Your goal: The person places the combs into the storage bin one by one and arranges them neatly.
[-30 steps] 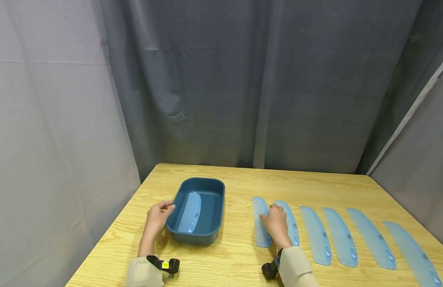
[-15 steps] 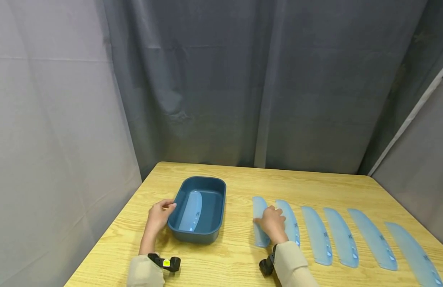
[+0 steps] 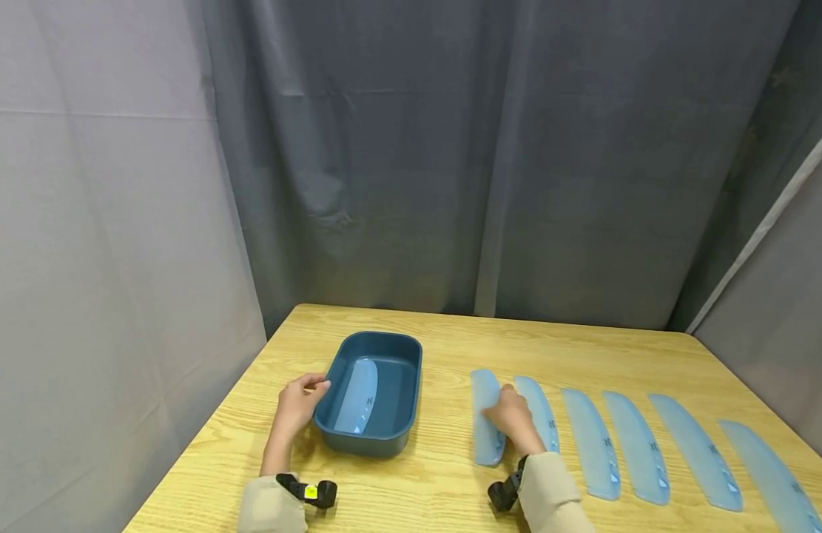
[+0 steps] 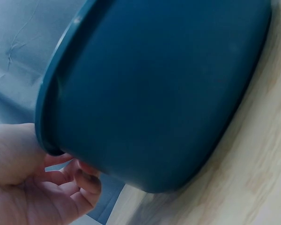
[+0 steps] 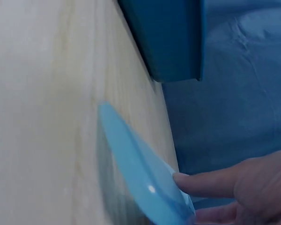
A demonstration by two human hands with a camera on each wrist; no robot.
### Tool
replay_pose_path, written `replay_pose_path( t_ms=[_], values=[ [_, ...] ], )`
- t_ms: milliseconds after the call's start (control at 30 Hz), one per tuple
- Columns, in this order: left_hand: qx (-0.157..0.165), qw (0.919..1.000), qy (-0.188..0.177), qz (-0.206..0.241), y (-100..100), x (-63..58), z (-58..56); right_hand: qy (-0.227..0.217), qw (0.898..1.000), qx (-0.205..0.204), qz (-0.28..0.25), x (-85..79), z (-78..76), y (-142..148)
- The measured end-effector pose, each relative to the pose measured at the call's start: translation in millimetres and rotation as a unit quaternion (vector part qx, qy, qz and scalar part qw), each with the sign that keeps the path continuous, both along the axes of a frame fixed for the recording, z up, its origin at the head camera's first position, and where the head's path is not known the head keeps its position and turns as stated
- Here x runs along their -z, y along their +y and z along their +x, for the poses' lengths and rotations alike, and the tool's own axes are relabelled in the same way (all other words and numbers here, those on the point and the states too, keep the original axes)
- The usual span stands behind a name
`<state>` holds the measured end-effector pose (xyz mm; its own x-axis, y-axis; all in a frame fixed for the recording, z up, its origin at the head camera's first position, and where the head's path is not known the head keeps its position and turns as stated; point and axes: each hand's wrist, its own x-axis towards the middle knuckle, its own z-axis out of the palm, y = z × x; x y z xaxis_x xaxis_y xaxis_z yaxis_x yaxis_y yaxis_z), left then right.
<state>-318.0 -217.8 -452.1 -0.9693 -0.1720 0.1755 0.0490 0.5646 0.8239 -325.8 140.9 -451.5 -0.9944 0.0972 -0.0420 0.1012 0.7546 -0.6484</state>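
Observation:
In the head view, my left hand [image 3: 297, 406] holds the left rim of a dark blue rectangular tub [image 3: 411, 370]. The left wrist view has the thumb at the rim [image 4: 46, 89] and curled fingers against the outer wall. Inside the tub lies one curved, translucent pale blue flat piece [image 3: 359, 396] with small dark print. My right hand [image 3: 513, 420] is at the leftmost of the pieces on the table, a similar pale blue piece [image 3: 485, 400]. Seen from the right wrist, this piece [image 5: 140, 173] is tilted off the table at the hand's side, pinched between thumb and fingers.
Several matching pale blue pieces [image 3: 590, 444] lie in a row to the right on the wooden table [image 3: 444, 488]. One of them [image 3: 538, 407] sits close beside the right hand. Grey curtains [image 3: 384, 185] hang behind and at both sides.
My right hand reaches left over the leftmost piece with thumb spread, then draws back slightly right, thumb closer to the fingers. The left hand stays at the tub's rim.

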Motion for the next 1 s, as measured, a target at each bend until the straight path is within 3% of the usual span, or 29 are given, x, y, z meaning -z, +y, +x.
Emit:
replay_pose_path(
  t_ms=[167,400,600,800,1000],
  values=[
    [0.0,1.0,-0.003,0.001,0,0.1,-0.3,0.003,1.0,-0.005,-0.018,1.2,-2.1,7],
    [0.0,1.0,-0.005,0.001,-1,1.5,0.2,-0.02,0.991,-0.002,-0.134,3.9,0.6,13],
    [-0.001,1.0,-0.002,-0.002,-2,2.0,0.8,-0.018,0.981,-0.006,-0.194,2.0,1.4,13],
    [0.002,1.0,-0.003,-0.002,-1,1.5,0.7,-0.022,0.968,-0.009,-0.25,-12.1,1.9,10],
    [0.002,1.0,-0.001,-0.002,0,0.4,-0.9,0.005,0.945,-0.01,-0.328,-36.7,4.7,-12]
  ],
)
